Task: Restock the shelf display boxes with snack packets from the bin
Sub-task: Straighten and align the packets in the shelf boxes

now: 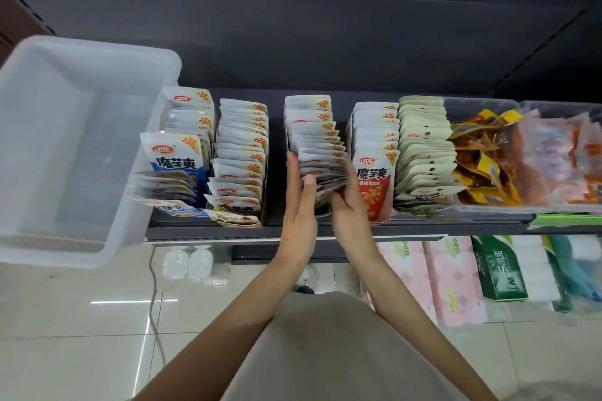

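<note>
Several display boxes of white snack packets stand in rows on the dark shelf. My left hand lies flat against the left side of the middle row of packets, thumb on top of the front packets. Pressing the same front packets from the right, my right hand has its fingers curled around them. A blue-fronted row and a second white row stand to the left. A red-fronted row and a pale green row stand to the right. The translucent white bin at the shelf's left end looks empty.
Clear tubs with orange-yellow packets and pinkish packets fill the shelf's right end. Below the shelf stand pink tissue packs, a green tissue pack and clear bottles. White floor tiles lie underneath.
</note>
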A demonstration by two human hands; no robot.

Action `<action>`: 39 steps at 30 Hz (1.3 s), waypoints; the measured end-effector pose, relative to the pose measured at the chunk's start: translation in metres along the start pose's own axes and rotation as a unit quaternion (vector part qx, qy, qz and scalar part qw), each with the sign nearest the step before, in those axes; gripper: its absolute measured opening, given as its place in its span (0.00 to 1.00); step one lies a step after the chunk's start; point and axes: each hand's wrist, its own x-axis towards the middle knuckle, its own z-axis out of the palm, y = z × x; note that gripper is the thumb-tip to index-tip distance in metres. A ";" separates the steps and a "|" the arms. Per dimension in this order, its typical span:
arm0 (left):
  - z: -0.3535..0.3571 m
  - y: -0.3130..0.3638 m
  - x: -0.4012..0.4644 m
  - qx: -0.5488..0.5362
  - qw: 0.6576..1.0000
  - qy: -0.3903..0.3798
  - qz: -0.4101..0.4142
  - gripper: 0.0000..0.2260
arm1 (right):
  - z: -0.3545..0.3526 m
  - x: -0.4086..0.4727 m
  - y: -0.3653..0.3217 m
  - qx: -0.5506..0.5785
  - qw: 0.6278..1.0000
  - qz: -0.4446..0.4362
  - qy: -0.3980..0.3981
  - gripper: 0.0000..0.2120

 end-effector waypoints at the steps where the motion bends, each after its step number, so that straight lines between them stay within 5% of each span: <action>1: 0.000 0.000 -0.002 -0.009 1.000 0.006 -0.001 0.26 | -0.001 0.002 -0.001 0.011 1.000 0.006 -0.010 0.30; 6: -0.008 0.004 0.011 -0.048 0.998 0.030 0.032 0.25 | -0.008 -0.002 -0.005 0.073 0.995 -0.015 -0.064 0.38; 12: -0.015 0.006 0.024 -0.090 0.994 0.048 0.024 0.28 | -0.016 0.009 -0.009 0.095 0.994 0.001 -0.061 0.33; 16: -0.009 0.015 0.029 -0.103 0.993 0.049 0.009 0.21 | -0.009 0.018 -0.018 0.060 0.995 0.023 -0.076 0.32; 30: -0.023 0.028 0.034 -0.110 0.993 0.008 -0.040 0.34 | -0.009 0.024 -0.027 0.105 0.994 0.013 -0.040 0.30; 35: -0.017 0.042 0.040 -0.047 0.998 -0.012 -0.031 0.30 | -0.022 0.060 -0.046 -0.117 0.986 -0.120 -0.021 0.26; 39: -0.015 0.037 0.038 -0.026 0.999 -0.008 -0.032 0.24 | -0.030 0.083 -0.062 -0.360 0.900 -0.239 -0.056 0.20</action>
